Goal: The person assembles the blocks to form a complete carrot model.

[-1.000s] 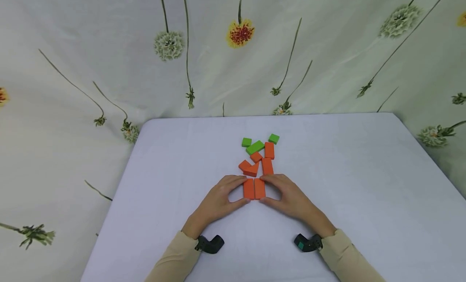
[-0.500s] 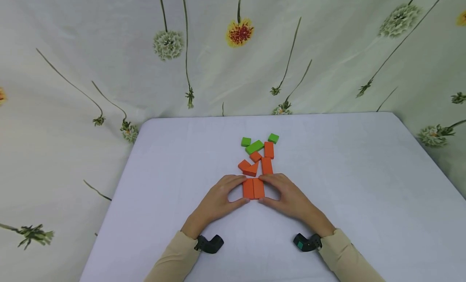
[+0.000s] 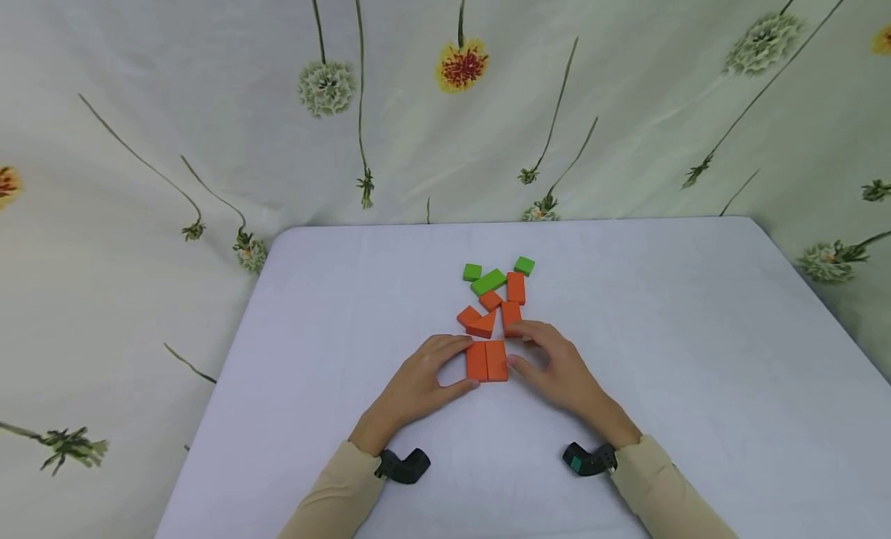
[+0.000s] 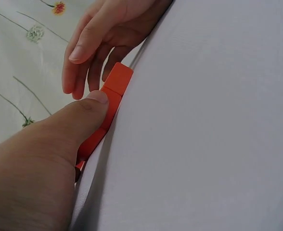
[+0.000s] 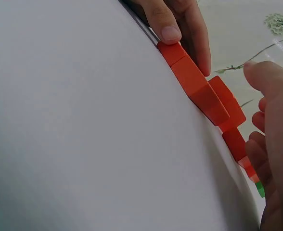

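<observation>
Two orange rectangular blocks lie side by side on the table in the head view, the left block [image 3: 476, 361] against the right block [image 3: 497, 361]. My left hand [image 3: 418, 376] pinches the left one, thumb at its near end and forefinger at its far end. To the right, my right hand [image 3: 562, 373] is spread around no block, with its thumb just beside the right block. Its forefinger is close to another orange block [image 3: 511, 315]; contact cannot be told. In the right wrist view, a gap separates the right hand [image 5: 281, 120] from the orange blocks.
Behind the pair lie an orange triangular block [image 3: 482, 325], a small orange block [image 3: 490, 300] and an upright-lying orange block [image 3: 516, 288]. Green blocks sit farther back, including a longer green block [image 3: 489, 281]. A white-covered table [image 3: 696, 330] bears everything, with a flowered cloth [image 3: 626, 83] behind.
My right hand has let go of the right block and moved slightly right and away from me. The thin gap between the pair has narrowed. My left hand stays in place.
</observation>
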A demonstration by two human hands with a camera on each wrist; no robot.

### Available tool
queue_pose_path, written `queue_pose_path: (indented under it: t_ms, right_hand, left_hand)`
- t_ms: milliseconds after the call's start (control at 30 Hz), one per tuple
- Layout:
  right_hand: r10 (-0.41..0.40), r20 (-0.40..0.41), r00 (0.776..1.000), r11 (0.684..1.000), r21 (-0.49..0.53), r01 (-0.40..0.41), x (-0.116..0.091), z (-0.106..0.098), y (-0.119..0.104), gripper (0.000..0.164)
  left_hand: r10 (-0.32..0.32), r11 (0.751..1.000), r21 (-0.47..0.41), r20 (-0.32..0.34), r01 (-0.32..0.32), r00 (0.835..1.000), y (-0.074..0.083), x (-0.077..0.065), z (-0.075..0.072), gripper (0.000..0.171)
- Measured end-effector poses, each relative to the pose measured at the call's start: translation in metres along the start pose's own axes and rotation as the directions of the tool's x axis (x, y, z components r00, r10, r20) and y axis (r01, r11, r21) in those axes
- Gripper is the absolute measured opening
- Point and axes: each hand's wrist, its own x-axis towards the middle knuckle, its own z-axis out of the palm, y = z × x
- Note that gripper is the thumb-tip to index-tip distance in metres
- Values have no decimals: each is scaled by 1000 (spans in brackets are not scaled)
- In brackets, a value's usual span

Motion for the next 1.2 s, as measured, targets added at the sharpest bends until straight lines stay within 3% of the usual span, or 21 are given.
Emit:
queue_pose_path:
  t_ms: [400,767,967,1200]
  right_hand:
    - [62,-105,993,996,-63,-69,15,-3,15,47]
    - [144,-16,989,976,-160,-145,34,-5,20,56]
    - [197,33,980,969,-159,-189,38,-7,17,59]
    - [203,73,976,969,-156,-190,38,-9,18,64]
  left_hand:
    - [2,1000,-2,-4,-2,1000,-2,0,2,64]
    - [7,1000,-8,-1,-7,1000,0,0,-1,63]
    - [15,1000,-14,-14,-16,1000,0,0,-2,63]
    - [11,1000,-19,-13,-11,1000,1,0,-1,63]
